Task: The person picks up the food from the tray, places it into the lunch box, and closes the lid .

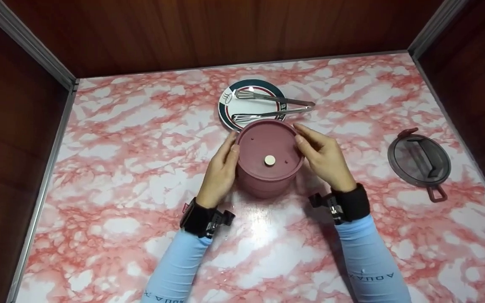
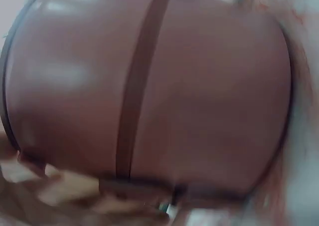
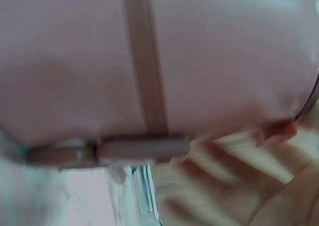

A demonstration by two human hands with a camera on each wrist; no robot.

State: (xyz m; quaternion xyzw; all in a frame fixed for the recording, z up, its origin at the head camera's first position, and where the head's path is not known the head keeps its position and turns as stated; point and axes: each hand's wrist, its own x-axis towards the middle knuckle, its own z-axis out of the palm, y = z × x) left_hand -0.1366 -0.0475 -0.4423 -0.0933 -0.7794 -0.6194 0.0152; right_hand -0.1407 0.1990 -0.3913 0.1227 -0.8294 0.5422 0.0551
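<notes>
Between both hands is a round dusty-pink lidded container (image 1: 270,149), with a cream knob on its lid. A darker band (image 2: 142,81) runs round the middle of its body in the left wrist view, and a latch-like strip (image 3: 142,148) shows on its side in the right wrist view. My left hand (image 1: 220,174) grips the left side, its thumb near the rim. On the right side my right hand (image 1: 326,158) holds it, thumb at the lid's edge and fingers behind. Whether the base touches the table cannot be told.
Just behind the container, metal tongs (image 1: 295,102) lie on a white plate (image 1: 224,111) with a dark green rim. To the right lies a round dark-grey lid-like piece (image 1: 398,162) with a bar across it and a loop handle. Wooden panels (image 1: 225,33) enclose the marbled table (image 1: 120,168).
</notes>
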